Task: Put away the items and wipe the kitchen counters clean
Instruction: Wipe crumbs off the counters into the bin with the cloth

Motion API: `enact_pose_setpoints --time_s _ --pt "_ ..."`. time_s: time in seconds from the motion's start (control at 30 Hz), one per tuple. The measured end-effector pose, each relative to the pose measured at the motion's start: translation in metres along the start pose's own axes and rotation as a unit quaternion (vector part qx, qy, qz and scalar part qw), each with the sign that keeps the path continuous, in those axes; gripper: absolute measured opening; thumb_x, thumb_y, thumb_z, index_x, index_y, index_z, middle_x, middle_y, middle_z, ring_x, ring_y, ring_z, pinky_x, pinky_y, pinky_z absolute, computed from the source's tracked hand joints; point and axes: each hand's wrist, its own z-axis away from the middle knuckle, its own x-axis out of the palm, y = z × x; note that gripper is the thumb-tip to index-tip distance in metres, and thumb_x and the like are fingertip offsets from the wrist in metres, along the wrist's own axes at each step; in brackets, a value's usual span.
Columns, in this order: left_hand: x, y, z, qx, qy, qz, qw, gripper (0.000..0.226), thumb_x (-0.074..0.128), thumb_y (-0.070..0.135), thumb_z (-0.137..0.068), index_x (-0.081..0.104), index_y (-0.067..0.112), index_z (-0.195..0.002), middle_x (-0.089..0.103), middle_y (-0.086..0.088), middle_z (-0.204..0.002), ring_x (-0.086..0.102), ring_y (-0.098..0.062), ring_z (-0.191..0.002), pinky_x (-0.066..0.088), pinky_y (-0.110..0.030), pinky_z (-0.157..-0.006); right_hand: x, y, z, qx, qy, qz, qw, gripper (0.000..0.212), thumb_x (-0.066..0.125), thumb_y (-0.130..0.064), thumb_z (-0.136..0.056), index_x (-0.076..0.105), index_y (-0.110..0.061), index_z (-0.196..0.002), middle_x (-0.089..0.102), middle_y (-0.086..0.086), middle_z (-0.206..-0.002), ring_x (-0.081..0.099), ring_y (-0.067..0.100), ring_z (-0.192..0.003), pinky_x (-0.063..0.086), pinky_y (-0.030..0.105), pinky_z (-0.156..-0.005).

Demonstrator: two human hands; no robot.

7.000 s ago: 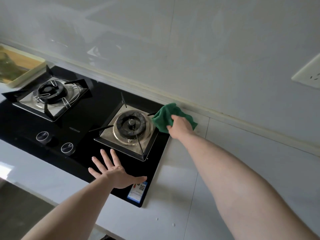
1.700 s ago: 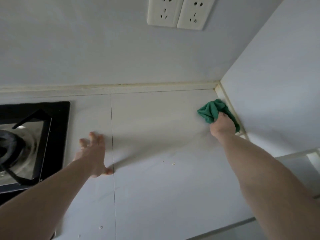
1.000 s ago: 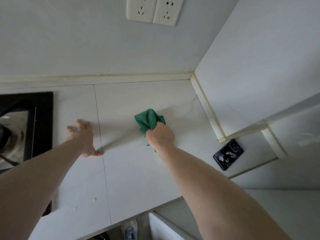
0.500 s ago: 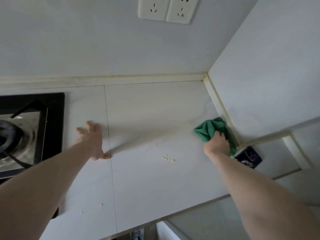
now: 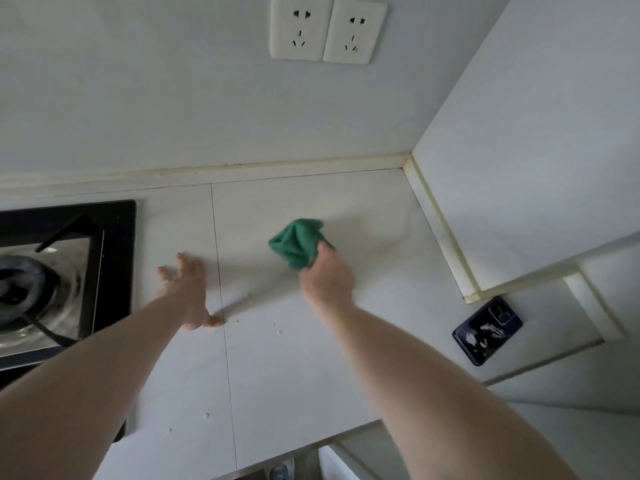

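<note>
The person's right hand (image 5: 327, 275) is clutching a bunched green cloth (image 5: 296, 242), fingers curled round its lower edge, and is pressing it down onto the white counter (image 5: 363, 358). The cloth is sitting near the middle of the counter's right panel, just right of the thin seam that is running from the back wall toward the front edge, and well apart from the corner where the two walls are meeting. Its outline is looking slightly smeared, so how it is folded cannot be told for sure.

The left hand (image 5: 188, 294) is lying flat on the counter just left of that seam, fingers spread and straight, thumb tip reaching the seam line, holding nothing. Both bare forearms are stretching in from the bottom of the view.

A few pale crumbs (image 5: 278, 331) are lying on the counter between the two arms, close in front of the hands, and a couple more are sitting nearer the front edge, beside the left forearm.

At the left, a black glass gas stove (image 5: 117, 265) is set into the counter, with one burner and its metal tray partly showing. On the right, a dark blue phone (image 5: 486, 330) is lying camera side up on the counter, just in front of the end of the side wall. A pair of white wall sockets (image 5: 327, 29) is sitting high on the back wall, above the cloth.
</note>
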Motion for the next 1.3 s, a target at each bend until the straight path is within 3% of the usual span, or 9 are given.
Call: enact_pose_setpoints --time_s 0.17,0.37,0.53,0.7,0.83,0.93,1.03,1.13,1.3 --pt "0.001 0.0 -0.001 0.002 -0.008 0.009 1.0 0.147 0.08 0.07 -0.067 -0.017 0.005 -0.157 -0.024 -0.022 -0.163 -0.003 -0.06 -0.147 0.025 -0.057 -0.121 -0.059 0.052 -0.092 0.022 0.083 -0.003 0.996 0.042 0.055 -0.008 -0.09 0.062 -0.019 -0.129 0.069 0.008 -0.118 0.065 0.032 -0.11 0.05 0.035 -0.089" --pt "0.005 -0.001 0.0 0.008 -0.008 0.02 1.0 0.144 0.079 0.069 -0.07 -0.017 0.009 -0.158 -0.027 -0.017 -0.163 -0.008 -0.057 -0.149 0.029 -0.054 -0.121 -0.069 0.122 -0.168 0.089 0.018 0.096 0.991 0.041 0.053 -0.016 -0.097 0.054 -0.007 -0.137 0.056 0.016 -0.14 0.052 0.038 -0.13 0.043 0.042 -0.108" --pt "0.002 0.0 -0.002 0.008 -0.015 0.014 1.0 0.142 0.077 0.066 -0.074 -0.021 0.007 -0.157 -0.029 -0.019 -0.162 -0.01 -0.057 -0.149 0.028 -0.053 -0.122 -0.028 0.116 -0.152 0.088 0.015 0.14 0.986 0.049 0.054 -0.023 -0.094 0.049 -0.015 -0.142 0.042 0.008 -0.155 0.035 0.045 -0.14 0.033 0.062 -0.113" --pt "-0.001 0.001 -0.001 0.003 -0.023 0.014 1.0 0.143 0.077 0.066 -0.074 -0.022 0.006 -0.157 -0.031 -0.019 -0.162 -0.01 -0.057 -0.149 0.029 -0.053 -0.121 0.009 0.06 -0.075 0.015 -0.008 0.168 0.986 0.055 0.057 -0.026 -0.094 0.046 -0.02 -0.147 0.037 0.004 -0.16 0.031 0.044 -0.145 0.033 0.059 -0.113" --pt "-0.001 0.0 -0.001 0.002 -0.021 0.02 1.0 0.143 0.079 0.065 -0.073 -0.021 0.008 -0.158 -0.03 -0.018 -0.162 -0.01 -0.057 -0.149 0.03 -0.053 -0.121 0.036 0.027 -0.02 -0.116 -0.057 0.147 0.981 0.05 0.057 -0.021 -0.092 0.052 -0.026 -0.141 0.046 -0.001 -0.155 0.038 0.044 -0.143 0.038 0.058 -0.111" --pt "-0.001 0.001 0.0 0.002 -0.02 0.031 0.999 0.143 0.081 0.064 -0.072 -0.021 0.01 -0.158 -0.032 -0.016 -0.162 -0.013 -0.056 -0.149 0.029 -0.054 -0.121 0.018 0.023 -0.021 -0.173 -0.038 0.1 0.979 0.042 0.053 -0.013 -0.089 0.059 -0.028 -0.128 0.065 -0.005 -0.13 0.061 0.035 -0.119 0.054 0.044 -0.09" --pt "-0.002 0.002 0.0 0.001 -0.023 0.033 0.999 0.143 0.08 0.063 -0.073 -0.023 0.009 -0.157 -0.033 -0.017 -0.161 -0.014 -0.057 -0.148 0.027 -0.055 -0.121 -0.015 0.022 -0.065 -0.14 0.062 0.037 0.988 0.041 0.054 -0.01 -0.09 0.062 -0.022 -0.128 0.071 0.005 -0.115 0.068 0.036 -0.098 0.052 0.039 -0.077" --pt "-0.001 0.002 -0.002 0.002 -0.026 0.037 0.999 0.144 0.079 0.064 -0.073 -0.023 0.008 -0.157 -0.033 -0.018 -0.161 -0.014 -0.059 -0.147 0.024 -0.055 -0.122 -0.046 0.024 -0.132 -0.081 0.115 0.017 0.99 0.049 0.055 -0.01 -0.091 0.058 -0.022 -0.138 0.068 0.007 -0.125 0.064 0.035 -0.11 0.051 0.038 -0.086" --pt "0.002 0.002 -0.004 0.008 -0.024 0.04 0.999 0.143 0.079 0.064 -0.074 -0.024 0.006 -0.156 -0.034 -0.02 -0.16 -0.015 -0.059 -0.146 0.016 -0.055 -0.123 -0.054 0.041 -0.211 -0.017 0.047 0.074 0.996 0.038 0.052 -0.016 -0.098 0.055 -0.011 -0.135 0.06 0.016 -0.137 0.055 0.038 -0.126 0.044 0.037 -0.101"
